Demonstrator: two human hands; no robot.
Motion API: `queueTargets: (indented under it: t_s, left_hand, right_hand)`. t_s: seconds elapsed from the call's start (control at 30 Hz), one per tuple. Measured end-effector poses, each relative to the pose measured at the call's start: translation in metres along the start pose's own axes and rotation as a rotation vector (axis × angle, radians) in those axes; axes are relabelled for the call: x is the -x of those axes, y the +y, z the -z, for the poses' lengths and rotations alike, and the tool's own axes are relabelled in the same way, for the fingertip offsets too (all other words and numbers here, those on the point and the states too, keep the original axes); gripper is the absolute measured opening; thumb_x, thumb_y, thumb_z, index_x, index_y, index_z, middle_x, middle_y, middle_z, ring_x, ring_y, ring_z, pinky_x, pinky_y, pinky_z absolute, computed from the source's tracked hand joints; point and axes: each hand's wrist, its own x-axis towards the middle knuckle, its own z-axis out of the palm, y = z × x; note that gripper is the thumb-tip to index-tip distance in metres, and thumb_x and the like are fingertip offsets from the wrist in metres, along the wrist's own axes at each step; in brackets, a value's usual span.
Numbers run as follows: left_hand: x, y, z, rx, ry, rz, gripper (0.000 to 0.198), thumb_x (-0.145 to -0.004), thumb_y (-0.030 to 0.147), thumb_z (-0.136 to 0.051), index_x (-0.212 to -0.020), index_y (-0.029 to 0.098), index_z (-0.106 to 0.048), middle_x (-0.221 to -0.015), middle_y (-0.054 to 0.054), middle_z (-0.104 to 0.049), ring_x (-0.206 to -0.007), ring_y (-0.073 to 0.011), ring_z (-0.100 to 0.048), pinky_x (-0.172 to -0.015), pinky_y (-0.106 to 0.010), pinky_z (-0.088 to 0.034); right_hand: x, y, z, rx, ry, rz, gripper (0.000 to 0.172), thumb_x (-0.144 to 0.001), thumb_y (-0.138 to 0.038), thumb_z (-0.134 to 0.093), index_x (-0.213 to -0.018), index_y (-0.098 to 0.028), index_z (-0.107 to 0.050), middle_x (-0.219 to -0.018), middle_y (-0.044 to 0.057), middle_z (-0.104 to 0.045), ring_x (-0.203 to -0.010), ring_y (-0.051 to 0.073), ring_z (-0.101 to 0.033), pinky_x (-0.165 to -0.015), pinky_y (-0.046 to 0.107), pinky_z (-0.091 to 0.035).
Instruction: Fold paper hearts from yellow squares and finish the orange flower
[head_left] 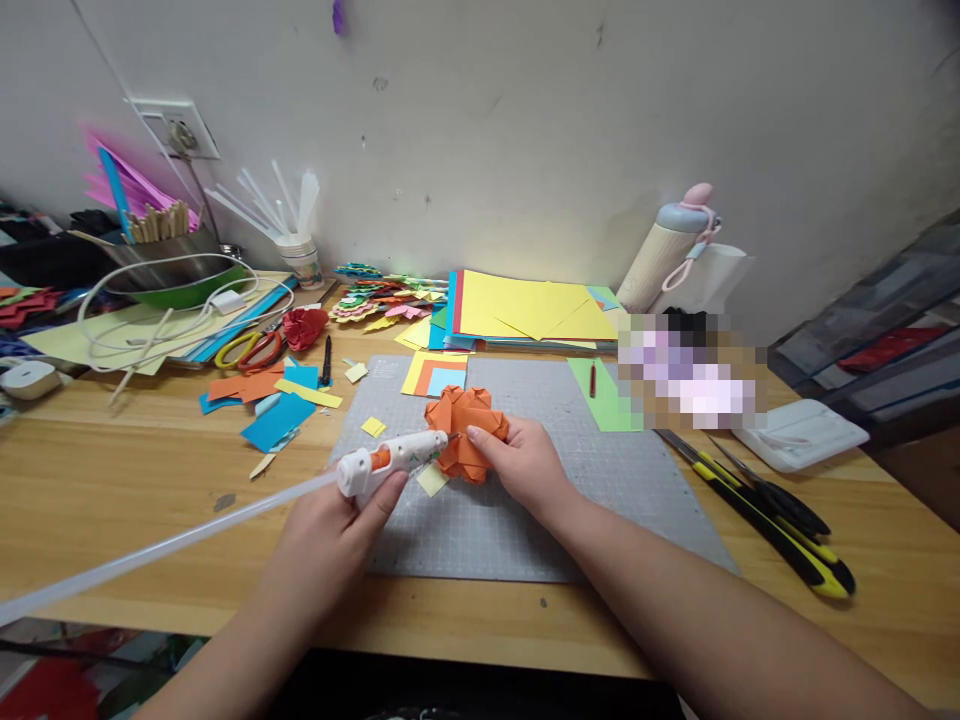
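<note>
Orange flower [460, 412]: folded paper, held over the mat [487, 548]; judged light, crushable, best taken by a petal edge. Right hand [536, 468] pinches its right side, thumb on top. Left hand [330, 530] grips the glue gun [394, 458], nozzle at the flower.

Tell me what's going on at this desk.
Someone's left hand grips a white glue gun, with a long translucent stick jutting from its back. The right hand holds an orange folded-paper piece over a gray cutting mat. The nozzle is right at the paper; whether it touches is unclear.
</note>
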Motion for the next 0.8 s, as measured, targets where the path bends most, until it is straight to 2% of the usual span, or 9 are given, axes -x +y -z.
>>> queueTargets:
  t_s: [0.27,0.63,0.8]
  left_hand:
    - [0.0017,0.0027,0.0013,-0.015,0.038,-0.064,0.042,-0.086,0.054,-0.042,-0.075,0.02,-0.063,-0.074,-0.004,-0.067,-0.069,-0.0224,-0.061,-0.066,-0.032,-0.047]
    - [0.0008,-0.0007,0.0,-0.082,0.043,-0.068,0.04,-0.087,0.053,-0.042,-0.089,0.021,-0.065,-0.076,-0.003,-0.067,-0.071,-0.0231,-0.061,-0.065,-0.032,-0.048]
    - [0.0022,-0.0038,-0.0003,-0.018,0.074,-0.084,0.037,-0.086,0.051,-0.045,-0.077,0.022,-0.066,-0.076,-0.002,-0.068,-0.072,-0.0219,-0.062,-0.066,-0.031,-0.049]
  right_hand:
    - [0.0007,-0.0004,0.001,0.015,0.006,0.005,0.025,-0.077,-0.037,-0.056,-0.068,-0.015,-0.06,-0.064,0.0,-0.058,-0.058,0.013,-0.049,-0.056,0.025,-0.039]
    - [0.0008,-0.0019,0.0005,0.028,0.0,-0.001,0.024,-0.078,-0.036,-0.056,-0.071,-0.015,-0.062,-0.065,0.002,-0.06,-0.059,0.014,-0.051,-0.057,0.026,-0.04]
    - [0.0019,-0.0043,0.0006,0.024,0.012,-0.015,0.025,-0.077,-0.037,-0.056,-0.071,-0.014,-0.062,-0.066,0.002,-0.061,-0.059,0.014,-0.052,-0.058,0.026,-0.04]
